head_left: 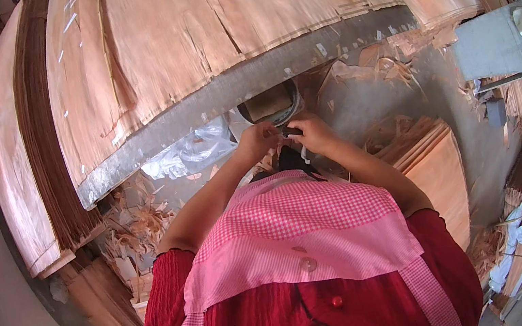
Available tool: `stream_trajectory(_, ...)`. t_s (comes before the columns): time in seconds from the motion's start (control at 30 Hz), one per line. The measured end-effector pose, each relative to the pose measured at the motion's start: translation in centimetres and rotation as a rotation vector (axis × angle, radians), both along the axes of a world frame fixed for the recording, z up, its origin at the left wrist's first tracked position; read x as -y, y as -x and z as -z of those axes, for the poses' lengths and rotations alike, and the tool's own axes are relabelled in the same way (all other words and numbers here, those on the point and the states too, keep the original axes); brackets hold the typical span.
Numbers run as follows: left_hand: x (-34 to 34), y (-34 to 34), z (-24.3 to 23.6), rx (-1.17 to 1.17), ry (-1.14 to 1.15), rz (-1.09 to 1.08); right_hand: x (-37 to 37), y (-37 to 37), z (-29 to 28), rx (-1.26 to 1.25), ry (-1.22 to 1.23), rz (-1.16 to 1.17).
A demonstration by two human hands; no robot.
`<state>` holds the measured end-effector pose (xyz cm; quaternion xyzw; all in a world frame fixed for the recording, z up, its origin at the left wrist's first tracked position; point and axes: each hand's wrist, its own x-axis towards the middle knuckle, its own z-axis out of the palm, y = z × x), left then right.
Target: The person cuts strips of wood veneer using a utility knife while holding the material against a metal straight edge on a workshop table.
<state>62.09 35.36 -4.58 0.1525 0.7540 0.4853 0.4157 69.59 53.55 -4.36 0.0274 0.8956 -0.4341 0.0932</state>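
My hands are close together in front of my body, just below the table's near edge. My right hand (pixel 313 133) is closed on a small dark object (pixel 292 131) that points toward the other hand; its kind is too small to tell. The fingers of my left hand (pixel 260 139) are pinched together near its tip, and whatever they hold is hidden. Right beyond the hands stands a round bucket (pixel 297 103) with a brownish flat thing inside. Wide sheets of wood veneer (pixel 163 34) cover the table (pixel 210 106) ahead.
Crumpled clear plastic (pixel 193 150) lies left of the bucket. Veneer scraps (pixel 138 214) litter the floor at left. A veneer stack (pixel 438 168) stands by my right arm. At far right is a pale-topped stand (pixel 497 47); a thick veneer stack (pixel 44 123) sits far left.
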Motion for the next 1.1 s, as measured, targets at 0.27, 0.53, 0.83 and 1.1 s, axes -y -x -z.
stream_trajectory(0.27, -1.3, 0.4, 2.7, 0.048, -0.06, 0.026, -3.2, 1.2, 3.3, 0.065, -0.029, -0.148)
stream_trajectory(0.53, -3.7, 1.6, 3.9, -0.209, 0.075, 0.068, -4.2, 2.4, 1.6, 0.196, -0.066, -0.07)
stream_trajectory(0.83, -6.5, 4.8, 15.8, -0.653, 0.584, 0.105, -1.3, 3.7, 6.0, -0.028, 0.86, 0.641)
stream_trajectory(1.1, -6.2, 6.2, 11.7, -0.084, 0.292, -0.037, -1.5, 1.8, 6.9, -0.445, 0.307, 1.043)
